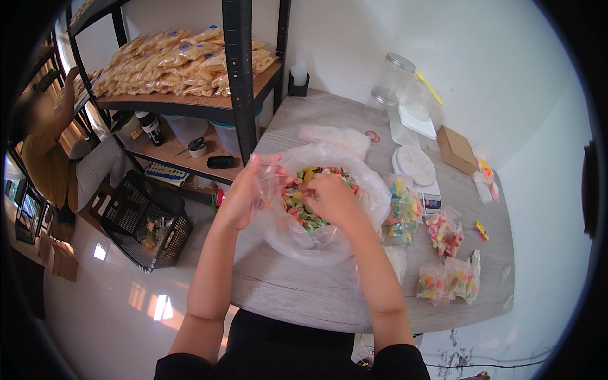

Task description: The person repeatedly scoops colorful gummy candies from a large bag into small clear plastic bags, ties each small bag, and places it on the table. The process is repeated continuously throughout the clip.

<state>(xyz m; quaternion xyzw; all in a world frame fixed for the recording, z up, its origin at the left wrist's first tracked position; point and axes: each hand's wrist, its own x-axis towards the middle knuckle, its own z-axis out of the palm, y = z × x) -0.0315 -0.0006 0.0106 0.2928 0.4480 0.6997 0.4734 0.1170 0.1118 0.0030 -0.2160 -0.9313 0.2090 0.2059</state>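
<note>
Black sleeves [183,366] sit closest to my view, at the lower edge. Starting from the left, I see a co-worker [47,155] in a mustard top, then a black crate [117,202] on the floor, beside a shelf unit [239,82] loaded with clear packs of pale snacks [177,60]. On my left, the left hand [242,196] is raised at the big bag's edge, its fingers closed on a small clear bag [266,189]. Colourful sweets [310,218] fill the large plastic bag [316,251], which stands open on the grey surface [278,285]. My right hand [335,195] dips into them, fingers curled downward; whether they pinch one I cannot tell. Farther right lie candy packets [400,209], a scale [432,201], small filled pouches [446,282] and a brown box [457,150].
</note>
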